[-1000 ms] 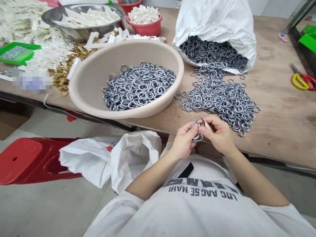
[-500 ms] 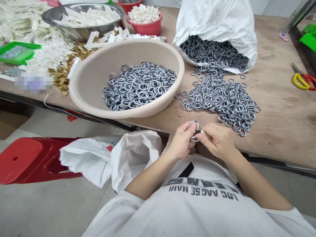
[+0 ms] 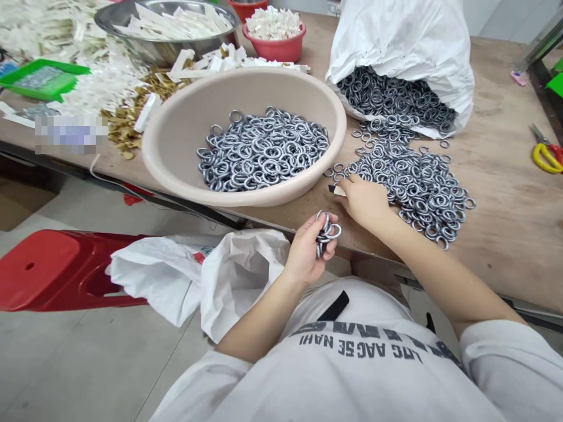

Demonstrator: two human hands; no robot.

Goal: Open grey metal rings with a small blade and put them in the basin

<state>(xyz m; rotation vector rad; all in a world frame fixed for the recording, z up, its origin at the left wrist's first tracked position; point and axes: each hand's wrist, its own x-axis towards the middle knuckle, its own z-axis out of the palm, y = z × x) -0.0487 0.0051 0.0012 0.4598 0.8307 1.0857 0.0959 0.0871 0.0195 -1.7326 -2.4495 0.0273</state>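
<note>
My left hand (image 3: 308,249) is closed around a small bunch of grey metal rings (image 3: 326,230), held just below the table's front edge. My right hand (image 3: 363,199) rests on the near left edge of a loose pile of rings (image 3: 417,181) on the wooden table (image 3: 505,223). Its fingers pinch a small flat pale piece with a dark tip (image 3: 336,190). A beige plastic basin (image 3: 176,135) left of the pile holds many more rings. Behind the pile, a white sack (image 3: 404,41) lies on its side and spills rings.
Yellow-and-red scissors (image 3: 548,155) lie at the right edge. White plastic pieces, brass bits, a steel bowl (image 3: 132,17), a red bowl (image 3: 277,44) and a green tray (image 3: 39,79) crowd the back left. A red stool (image 3: 53,269) and a white bag (image 3: 197,275) sit below.
The hands have parted. My right hand went forward from beside the left hand onto the ring pile, still pinching the small piece. The left hand dropped slightly with its rings. The camera shifted.
</note>
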